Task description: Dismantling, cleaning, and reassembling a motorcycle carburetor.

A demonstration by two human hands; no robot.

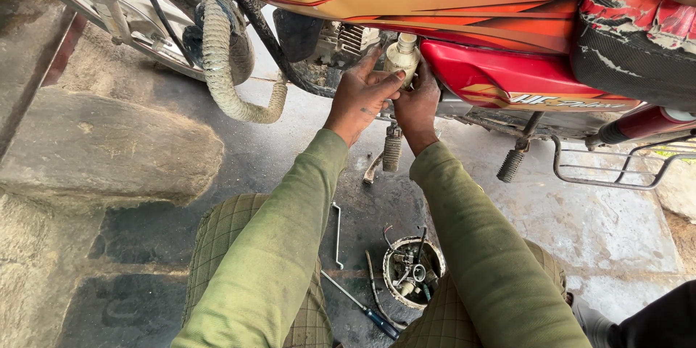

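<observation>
Both hands, left (360, 98) and right (415, 105), closed their grip around a cream carburettor (401, 58); just right, a red panel (507, 76) bore a gold label.

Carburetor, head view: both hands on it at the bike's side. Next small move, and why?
Probably ease the pale carburetor a little further into its seat between the engine and the red side panel. The left hand wraps its near side and the right hand supports it from below, so it looks held rather than fixed. Its mounting is hidden, so this is a guess.
</observation>
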